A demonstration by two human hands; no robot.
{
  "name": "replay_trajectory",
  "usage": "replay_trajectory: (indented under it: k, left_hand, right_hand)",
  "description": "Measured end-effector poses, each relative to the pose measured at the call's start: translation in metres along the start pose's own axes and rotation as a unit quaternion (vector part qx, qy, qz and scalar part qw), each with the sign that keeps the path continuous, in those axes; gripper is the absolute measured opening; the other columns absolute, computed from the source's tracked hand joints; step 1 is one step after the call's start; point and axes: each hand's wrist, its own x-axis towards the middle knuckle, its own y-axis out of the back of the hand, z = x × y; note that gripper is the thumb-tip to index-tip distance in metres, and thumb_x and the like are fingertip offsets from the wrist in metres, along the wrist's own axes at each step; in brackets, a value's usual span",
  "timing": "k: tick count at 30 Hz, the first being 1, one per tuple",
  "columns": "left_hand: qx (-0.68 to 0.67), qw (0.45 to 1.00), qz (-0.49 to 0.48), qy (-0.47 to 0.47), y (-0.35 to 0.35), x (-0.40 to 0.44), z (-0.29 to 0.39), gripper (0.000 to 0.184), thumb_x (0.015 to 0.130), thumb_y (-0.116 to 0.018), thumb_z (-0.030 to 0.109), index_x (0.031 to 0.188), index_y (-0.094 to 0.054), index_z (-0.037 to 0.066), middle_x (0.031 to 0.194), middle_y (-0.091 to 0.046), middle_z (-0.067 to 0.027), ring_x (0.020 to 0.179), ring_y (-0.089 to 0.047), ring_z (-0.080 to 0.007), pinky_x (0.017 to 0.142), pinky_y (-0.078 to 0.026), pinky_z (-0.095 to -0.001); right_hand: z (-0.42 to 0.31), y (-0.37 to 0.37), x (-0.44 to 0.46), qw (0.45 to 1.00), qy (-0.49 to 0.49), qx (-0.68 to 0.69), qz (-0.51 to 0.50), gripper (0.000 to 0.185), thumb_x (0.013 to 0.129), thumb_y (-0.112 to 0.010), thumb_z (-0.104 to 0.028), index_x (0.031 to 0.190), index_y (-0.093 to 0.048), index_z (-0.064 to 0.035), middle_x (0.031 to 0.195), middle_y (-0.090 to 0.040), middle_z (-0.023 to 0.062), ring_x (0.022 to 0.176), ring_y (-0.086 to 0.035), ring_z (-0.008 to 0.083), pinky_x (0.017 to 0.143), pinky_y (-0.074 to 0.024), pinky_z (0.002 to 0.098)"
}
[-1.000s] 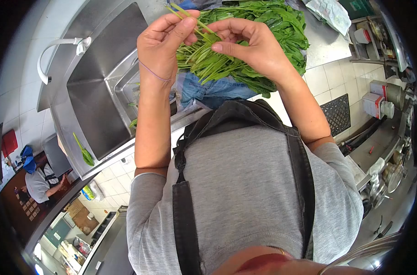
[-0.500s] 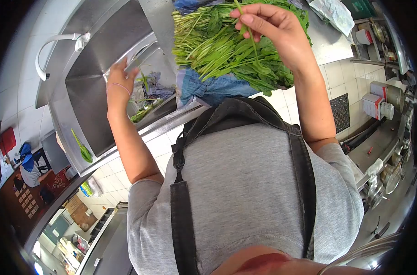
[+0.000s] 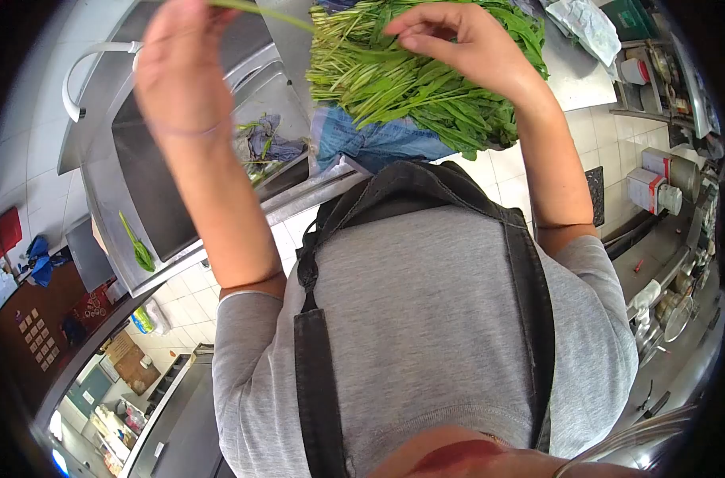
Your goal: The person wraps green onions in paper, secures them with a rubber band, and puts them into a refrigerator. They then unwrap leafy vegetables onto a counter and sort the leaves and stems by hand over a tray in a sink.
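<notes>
My left hand [image 3: 183,76], blurred by motion, is raised over the sink's left side, its fingers closed on the end of a long green stem [image 3: 259,8]. The stem stretches right toward the leafy greens. My right hand [image 3: 466,44] hovers over the pile of leafy greens [image 3: 410,95], fingers loosely curled, thumb and fingertips slightly apart, with nothing plainly between them. The greens lie with pale stems to the left and leaves to the right, on a blue wrapping [image 3: 354,143].
A steel sink [image 3: 167,175] at left holds crumpled dark plastic [image 3: 276,145] and green scraps. A white faucet [image 3: 80,76] arches over it. A loose leaf [image 3: 141,251] lies on its near rim. Crumpled pale plastic [image 3: 585,32] sits at the counter's right.
My left hand has risen from the sink's basin and now grips a stem. My right hand, which held a leafy stem, has shifted slightly and its fingers have loosened.
</notes>
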Motion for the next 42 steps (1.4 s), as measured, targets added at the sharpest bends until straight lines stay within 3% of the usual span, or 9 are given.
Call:
replay_trajectory:
  k: [2,5,8,13,19,20,26,37,42]
  left_hand:
    - [-0.034,0.997,0.056,-0.026,0.025,-0.003,0.018,0.031,0.101,-0.051,0.022,0.112,-0.065,-0.003,0.111,-0.069,-0.0200,0.111,-0.063,-0.0355,0.104,-0.045,-0.0469]
    - [-0.130,0.990,0.019,-0.055,0.072,-0.007,0.030,0.031,0.102,-0.051,0.022,0.115,-0.062,-0.004,0.099,-0.069,-0.0161,0.101,-0.067,-0.0326,0.096,-0.050,-0.0446]
    - [-0.072,0.997,0.020,-0.019,0.076,-0.023,0.026,0.033,0.102,-0.052,0.027,0.116,-0.062,-0.001,0.095,-0.064,-0.0095,0.097,-0.064,-0.0290,0.094,-0.047,-0.0417]
    - [0.075,0.994,0.049,0.066,0.043,-0.051,-0.002,0.031,0.103,-0.053,0.023,0.114,-0.065,-0.003,0.088,-0.058,-0.0042,0.069,-0.046,-0.0102,0.061,-0.035,-0.0225]
    - [0.126,0.980,0.011,0.153,0.007,-0.070,-0.030,0.016,0.091,-0.071,0.012,0.105,-0.072,0.004,0.087,-0.065,0.0023,0.076,-0.055,-0.0033,0.068,-0.042,-0.0177]
    - [0.123,0.978,0.004,0.171,0.005,-0.070,-0.035,0.016,0.089,-0.073,0.010,0.104,-0.072,0.004,0.088,-0.066,0.0022,0.078,-0.056,-0.0035,0.070,-0.043,-0.0176]
    - [0.055,0.977,-0.042,0.199,-0.023,-0.069,-0.066,0.014,0.086,-0.076,0.007,0.098,-0.072,0.000,0.087,-0.070,-0.0011,0.080,-0.061,-0.0059,0.074,-0.048,-0.0202]
    - [0.019,0.975,-0.135,0.177,-0.077,-0.046,-0.065,0.025,0.085,-0.077,0.009,0.108,-0.072,-0.001,0.094,-0.070,-0.0024,0.089,-0.062,-0.0081,0.082,-0.048,-0.0217]
    - [-0.060,0.974,-0.150,0.160,-0.101,-0.034,-0.058,0.027,0.087,-0.075,0.010,0.112,-0.072,0.000,0.092,-0.069,-0.0011,0.089,-0.062,-0.0080,0.081,-0.048,-0.0216]
  right_hand:
    - [0.008,0.006,0.002,0.991,-0.011,-0.126,0.043,0.017,0.093,-0.067,-0.010,0.105,-0.068,0.0019,0.088,-0.070,0.0027,0.076,-0.062,0.0089,0.071,-0.0488,0.0240]
    - [0.063,-0.009,0.018,0.950,0.134,-0.272,0.070,0.013,0.087,-0.068,-0.016,0.096,-0.073,-0.0079,0.088,-0.072,0.0044,0.080,-0.066,0.0241,0.073,-0.0525,0.0354]
    - [0.065,-0.041,0.021,0.919,0.221,-0.328,0.007,0.018,0.080,-0.073,-0.013,0.097,-0.071,-0.0075,0.089,-0.066,0.0076,0.090,-0.062,0.0272,0.085,-0.0497,0.0385]
    - [0.073,-0.052,0.028,0.911,0.232,-0.342,-0.004,0.018,0.079,-0.074,-0.014,0.096,-0.071,-0.0084,0.089,-0.065,0.0068,0.090,-0.059,0.0276,0.086,-0.0486,0.0377]
    - [0.057,-0.032,0.030,0.986,0.090,-0.135,0.034,0.014,0.086,-0.071,-0.016,0.093,-0.070,-0.0051,0.084,-0.070,0.0090,0.081,-0.067,0.0235,0.076,-0.0521,0.0348]
    - [0.056,-0.030,0.030,0.988,0.088,-0.119,0.035,0.016,0.088,-0.071,-0.017,0.095,-0.069,-0.0033,0.085,-0.071,0.0077,0.079,-0.067,0.0156,0.075,-0.0513,0.0298]
    - [0.043,-0.017,0.029,0.998,-0.003,0.046,0.048,0.010,0.093,-0.066,-0.009,0.098,-0.067,-0.0004,0.085,-0.069,0.0022,0.075,-0.061,0.0082,0.070,-0.0480,0.0231]
    - [-0.008,0.020,0.020,0.926,0.090,0.347,0.116,0.012,0.096,-0.065,-0.016,0.101,-0.063,-0.0058,0.089,-0.070,0.0025,0.073,-0.062,0.0083,0.068,-0.0477,0.0205]
    - [-0.025,0.027,0.025,0.878,0.143,0.435,0.142,0.014,0.098,-0.061,-0.017,0.107,-0.063,-0.0059,0.097,-0.067,0.0024,0.087,-0.064,0.0106,0.079,-0.0518,0.0264]
